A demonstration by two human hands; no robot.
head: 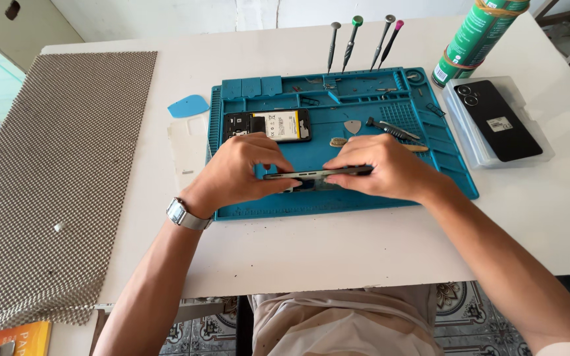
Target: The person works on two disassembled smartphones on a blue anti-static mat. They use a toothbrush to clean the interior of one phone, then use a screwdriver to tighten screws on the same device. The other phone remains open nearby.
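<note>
Both hands hold a thin dark phone (pixel 316 175) edge-on just above the blue repair mat (pixel 430 142). My left hand (pixel 242 168) pinches its left end and wears a metal watch at the wrist. My right hand (pixel 384 166) grips the right end, fingers wrapped over the top edge. Behind the hands an opened phone body (pixel 268 125) with a yellow-labelled battery lies flat on the mat.
Several screwdrivers (pixel 357 43) lean at the mat's far edge. Tweezers (pixel 394 128), a grey pick (pixel 352 126) and a brush lie on the mat. A black phone back (pixel 499 120) rests on a clear tray at right, beside a green spray can (pixel 476 39). A blue pick (pixel 188 105) and a mesh mat (pixel 54 171) lie at left.
</note>
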